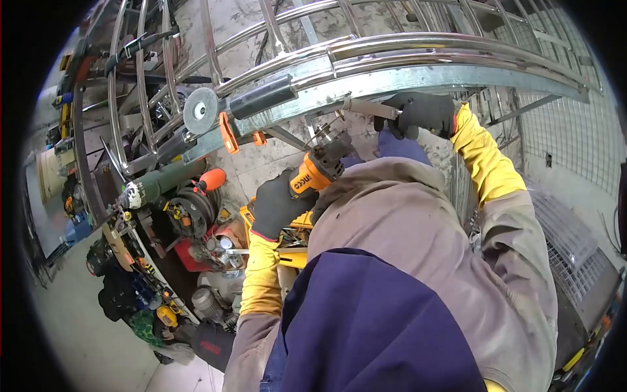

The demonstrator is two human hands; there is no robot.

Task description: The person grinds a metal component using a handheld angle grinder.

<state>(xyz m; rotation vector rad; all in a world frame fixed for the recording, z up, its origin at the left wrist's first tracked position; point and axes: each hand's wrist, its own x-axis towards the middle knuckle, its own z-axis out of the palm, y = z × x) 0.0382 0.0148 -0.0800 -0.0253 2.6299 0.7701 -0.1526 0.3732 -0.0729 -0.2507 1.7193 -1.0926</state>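
The left hand (279, 206) wears a black glove and is closed tight around the orange grinder (313, 173). The grinder sits near the middle of the picture, and its black head points up toward 1 o'clock, close under the steel frame (418, 72). White letters on its orange body seem to read "INGCO".

The right hand (421, 112), also in a black glove, is at 1 o'clock. It is wrapped around a short bar (366, 106) that sticks out just under the frame's lower edge. Both sleeves are yellow near the gloves.

The frame is a big curved piece of shiny pipes and a flat strip, running from 9 o'clock up and across to 2 o'clock. An orange clamp (228, 132) bites its lower edge at 11 o'clock, beside a round grey disc (200, 110).

There is only a small gap between the grinder head and the frame. Below the frame, at 8 o'clock, the floor is crowded with tools, with a green grinder (160, 184) lying among them. A wire mesh (562, 130) stands at 3 o'clock.
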